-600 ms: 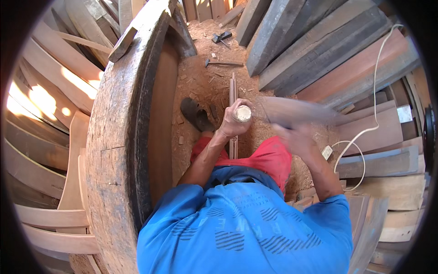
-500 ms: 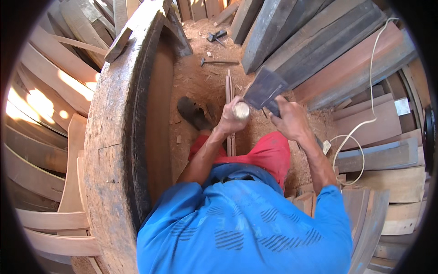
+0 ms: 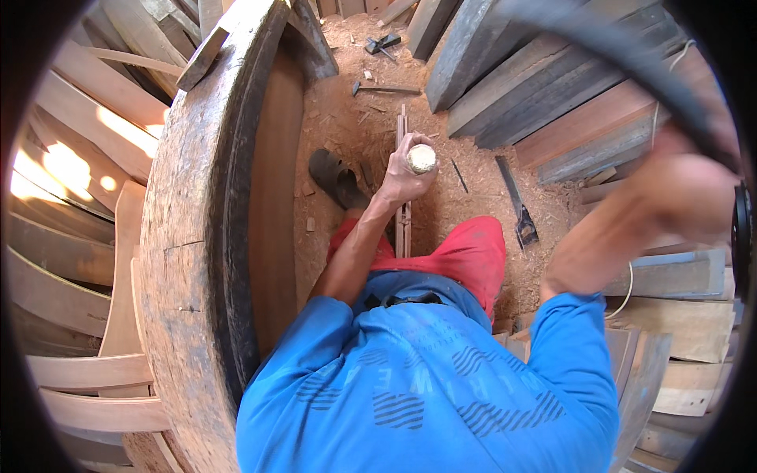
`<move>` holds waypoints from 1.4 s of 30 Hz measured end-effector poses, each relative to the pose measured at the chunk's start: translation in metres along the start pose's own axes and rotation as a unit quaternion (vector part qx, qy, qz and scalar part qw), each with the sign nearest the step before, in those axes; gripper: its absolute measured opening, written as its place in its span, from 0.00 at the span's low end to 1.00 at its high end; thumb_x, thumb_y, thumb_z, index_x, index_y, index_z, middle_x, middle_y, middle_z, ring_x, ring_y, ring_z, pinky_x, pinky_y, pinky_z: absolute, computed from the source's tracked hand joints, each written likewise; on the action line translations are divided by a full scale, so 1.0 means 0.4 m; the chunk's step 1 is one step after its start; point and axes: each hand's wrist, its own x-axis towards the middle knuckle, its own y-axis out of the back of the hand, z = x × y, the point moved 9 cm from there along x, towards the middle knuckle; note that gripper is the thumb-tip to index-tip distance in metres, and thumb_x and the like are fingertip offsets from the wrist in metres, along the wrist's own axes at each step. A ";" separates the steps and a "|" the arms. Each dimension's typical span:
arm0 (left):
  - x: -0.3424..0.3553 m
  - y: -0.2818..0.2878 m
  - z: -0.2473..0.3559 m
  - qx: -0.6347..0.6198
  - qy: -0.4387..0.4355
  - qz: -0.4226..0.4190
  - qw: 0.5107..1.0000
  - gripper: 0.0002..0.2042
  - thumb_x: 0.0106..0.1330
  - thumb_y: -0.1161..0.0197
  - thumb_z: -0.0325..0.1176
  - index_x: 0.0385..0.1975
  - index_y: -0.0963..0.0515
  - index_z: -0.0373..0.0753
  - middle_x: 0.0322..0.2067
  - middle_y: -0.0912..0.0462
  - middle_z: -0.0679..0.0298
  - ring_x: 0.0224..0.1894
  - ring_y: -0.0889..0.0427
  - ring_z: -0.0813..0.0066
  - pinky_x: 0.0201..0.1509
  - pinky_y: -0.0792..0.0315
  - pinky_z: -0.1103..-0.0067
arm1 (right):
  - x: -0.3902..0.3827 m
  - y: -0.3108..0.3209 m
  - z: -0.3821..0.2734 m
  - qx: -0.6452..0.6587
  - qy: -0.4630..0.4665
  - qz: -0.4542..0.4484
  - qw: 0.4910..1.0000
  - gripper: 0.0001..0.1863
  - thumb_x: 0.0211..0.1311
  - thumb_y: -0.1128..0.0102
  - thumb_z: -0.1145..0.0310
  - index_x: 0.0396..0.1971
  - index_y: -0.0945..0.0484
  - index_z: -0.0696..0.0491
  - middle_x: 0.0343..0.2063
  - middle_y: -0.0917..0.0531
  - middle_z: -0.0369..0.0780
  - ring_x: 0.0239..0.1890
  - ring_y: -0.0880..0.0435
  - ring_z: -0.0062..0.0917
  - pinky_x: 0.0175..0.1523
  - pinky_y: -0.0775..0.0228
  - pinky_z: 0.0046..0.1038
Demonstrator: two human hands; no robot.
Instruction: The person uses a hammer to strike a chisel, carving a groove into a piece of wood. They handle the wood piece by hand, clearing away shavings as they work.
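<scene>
My left hand (image 3: 402,177) is closed around an upright round wooden piece (image 3: 422,158), seen end-on with its pale top, over narrow grooved wooden strips (image 3: 404,229) standing between my legs. My right hand (image 3: 694,189) is raised at the far right, smeared by motion, closed on a long dark tool (image 3: 623,71) that blurs across the upper right; its shape is unclear. A dark flat-bladed tool with a long handle (image 3: 516,205) lies in the shavings right of my legs, near a thin dark rod (image 3: 460,177).
A thick weathered curved timber (image 3: 177,276) runs along my left, beside curved planks (image 3: 67,307). A hammer (image 3: 386,89) and a dark tool (image 3: 378,45) lie on the shavings ahead. Stacked boards (image 3: 489,106) and a white cable (image 3: 629,288) are at the right.
My right hand has swung from near the middle up to the far right, with the dark tool now raised high and blurred. My left hand has shifted slightly upward in the picture.
</scene>
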 end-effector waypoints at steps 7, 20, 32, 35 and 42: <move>-0.026 0.028 0.005 0.020 0.005 0.052 0.998 0.20 0.59 0.26 0.30 0.46 0.29 0.35 0.32 0.16 0.58 0.36 0.15 0.74 0.41 0.21 0.75 | -0.615 -0.258 0.242 -0.082 -0.364 -0.498 0.783 0.20 0.55 0.34 0.64 0.44 0.25 0.61 0.28 0.17 0.57 0.33 0.18 0.58 0.43 0.24 0.45; 0.174 0.007 -0.219 0.108 0.204 0.077 0.970 0.17 0.61 0.30 0.33 0.45 0.26 0.32 0.37 0.14 0.52 0.41 0.12 0.62 0.47 0.19 0.69 | -0.984 -0.050 0.166 0.085 -0.635 -0.366 0.675 0.14 0.56 0.27 0.66 0.35 0.19 0.59 0.23 0.24 0.31 0.27 0.28 0.17 0.33 0.30 0.27; 0.165 0.023 -0.202 0.055 0.110 0.144 0.982 0.14 0.61 0.29 0.28 0.43 0.24 0.33 0.33 0.19 0.62 0.35 0.19 0.75 0.42 0.23 0.76 | -0.446 -0.354 0.367 0.004 -0.363 -0.236 0.902 0.21 0.63 0.29 0.53 0.35 0.21 0.59 0.24 0.16 0.43 0.25 0.18 0.30 0.33 0.25 0.33; 0.150 0.018 -0.158 -0.014 0.141 0.140 0.980 0.18 0.61 0.29 0.27 0.47 0.29 0.33 0.35 0.17 0.57 0.38 0.15 0.73 0.41 0.21 0.76 | -0.703 -0.432 0.431 -0.155 -0.297 -0.630 0.700 0.25 0.59 0.33 0.53 0.40 0.23 0.63 0.29 0.18 0.56 0.31 0.17 0.48 0.40 0.25 0.44; 0.096 0.028 -0.077 0.082 -0.036 0.146 0.985 0.25 0.64 0.31 0.27 0.57 0.36 0.32 0.39 0.21 0.55 0.41 0.17 0.72 0.46 0.19 0.76 | -0.975 -0.152 0.349 0.002 -0.562 -0.435 0.704 0.15 0.54 0.31 0.64 0.30 0.23 0.61 0.21 0.21 0.39 0.24 0.23 0.27 0.33 0.27 0.34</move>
